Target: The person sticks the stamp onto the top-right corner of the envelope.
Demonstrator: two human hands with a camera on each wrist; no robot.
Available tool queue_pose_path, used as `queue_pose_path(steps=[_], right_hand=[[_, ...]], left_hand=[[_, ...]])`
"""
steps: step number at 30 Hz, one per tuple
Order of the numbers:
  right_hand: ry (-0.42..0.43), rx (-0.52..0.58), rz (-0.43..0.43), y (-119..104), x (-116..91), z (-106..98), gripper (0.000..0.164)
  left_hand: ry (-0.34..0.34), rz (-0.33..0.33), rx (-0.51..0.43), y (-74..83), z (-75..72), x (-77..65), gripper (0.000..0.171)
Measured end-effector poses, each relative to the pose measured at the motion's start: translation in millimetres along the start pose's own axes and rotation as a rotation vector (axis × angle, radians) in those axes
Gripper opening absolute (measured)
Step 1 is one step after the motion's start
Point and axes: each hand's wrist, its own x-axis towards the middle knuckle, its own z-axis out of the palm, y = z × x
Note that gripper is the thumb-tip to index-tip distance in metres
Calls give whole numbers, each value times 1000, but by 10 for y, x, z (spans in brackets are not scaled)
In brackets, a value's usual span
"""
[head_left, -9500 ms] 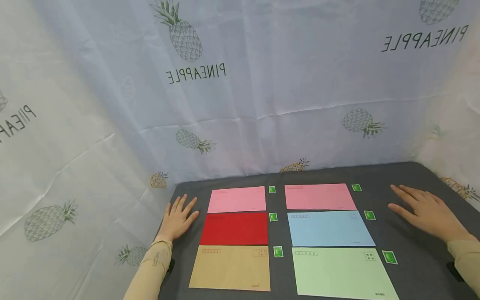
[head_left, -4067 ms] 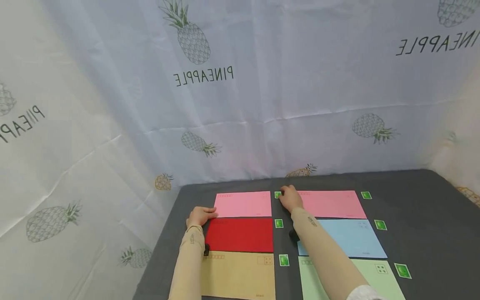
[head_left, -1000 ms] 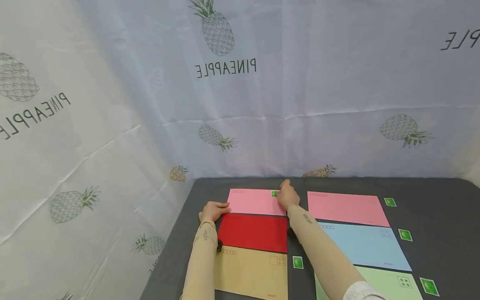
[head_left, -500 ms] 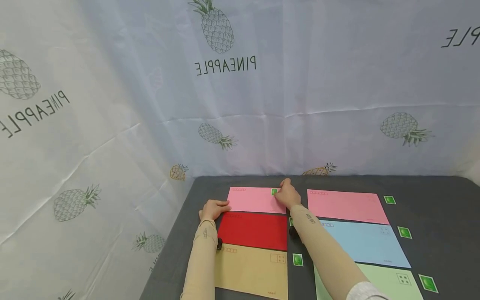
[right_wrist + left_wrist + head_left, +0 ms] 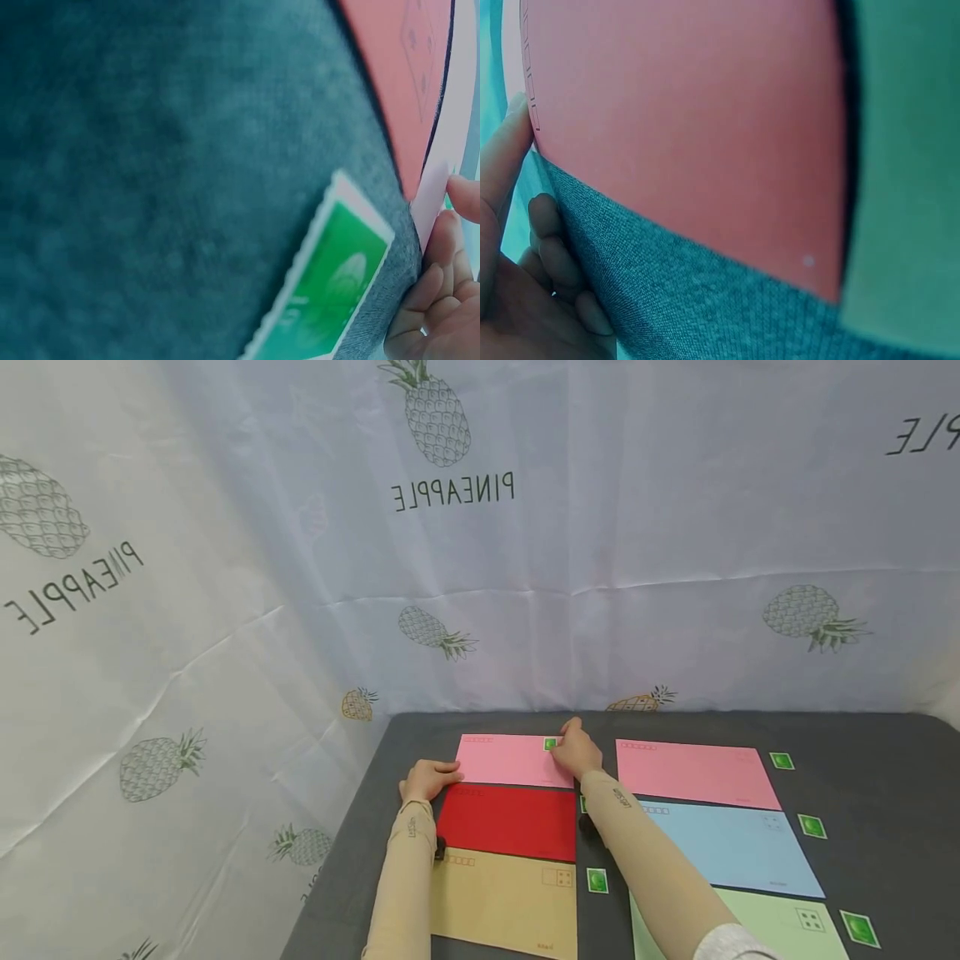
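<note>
The far left pink envelope (image 5: 502,762) lies flat on the dark table. At its left edge rests my left hand (image 5: 426,778); in the left wrist view an extended finger (image 5: 506,142) touches the edge near the printed boxes, the others loosely bent. My right hand (image 5: 577,753) is at the envelope's right end, pinching a small green stamp (image 5: 550,744) over its upper right corner. In the right wrist view only a sliver of that stamp (image 5: 448,201) shows by the thumb; the fingers hide the rest.
Below lie a red envelope (image 5: 506,822) and a tan one (image 5: 502,902). To the right are pink (image 5: 693,774), blue (image 5: 735,847) and pale green (image 5: 750,922) envelopes. Stamps lie beside them, one (image 5: 330,277) close under my right wrist. A pineapple-print curtain (image 5: 525,652) stands behind.
Both hands came in from the table's sides. The right hand took the stamp from beside the far left pink envelope and moved it left onto its corner. Over the last half second little moved.
</note>
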Motion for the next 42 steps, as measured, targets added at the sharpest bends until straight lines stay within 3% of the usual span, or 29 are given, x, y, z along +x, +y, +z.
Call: queue_pose_path(steps=[11,16,25,34,42], right_hand=[[-68,76,-49,28,-37,-63,34],[-120,98,-79,21,-35,-106,40],[-109,78,-97,34,-114,-140,47],[-82,131,-135,-45,-141,-219,47],[-67,135,-212,33,-188,-377,45]], left_hand=[[-3,3,-7,17,13,-43,36],[40,19,30,60,36,-69,34],[89,11,26,136,72,-130,35],[121,107,-20,394,119,-158,35],[124,217,-25,618,266,-188,38]])
